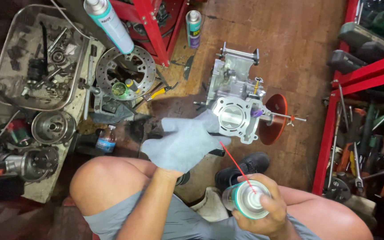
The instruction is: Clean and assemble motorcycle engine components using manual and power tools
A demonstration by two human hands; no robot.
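On the wooden floor [307, 49] between my knees stands the engine block [236, 95], cylinder bore facing up at me, so the opening is easy to reach from above. A red disc [275, 116] sits against its right side. My left hand [184, 142], in a grey glove, reaches forward, palm down, fingers loosely together and resting on the block's near-left edge, likely steadying it. My right hand [263, 209] is drawn back near my knee, fingers wrapped tight around a spray can [246, 199], held nozzle-up toward me. Its red straw [235, 163] angles up-left toward the block's near edge, tip just short of it.
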